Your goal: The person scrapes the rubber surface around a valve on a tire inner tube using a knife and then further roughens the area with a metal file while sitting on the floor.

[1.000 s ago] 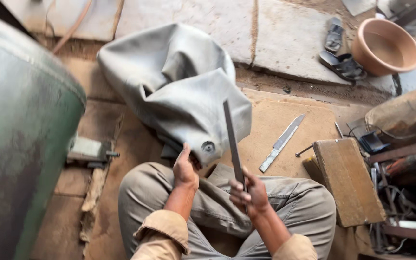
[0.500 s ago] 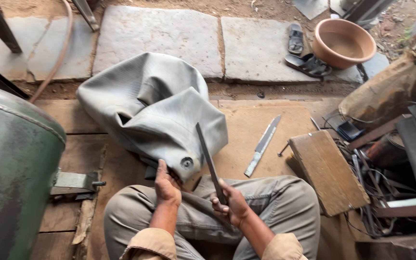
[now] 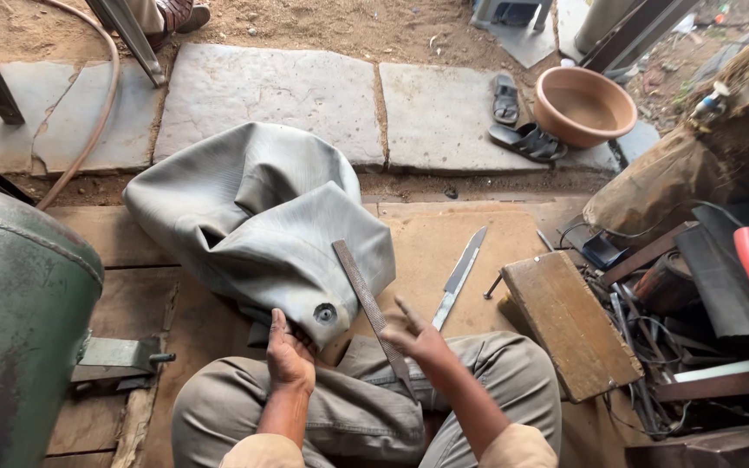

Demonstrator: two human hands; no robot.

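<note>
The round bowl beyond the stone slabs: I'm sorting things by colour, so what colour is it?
Terracotta brown, inside and out; the round bowl shows clearly in the head view.
</note>
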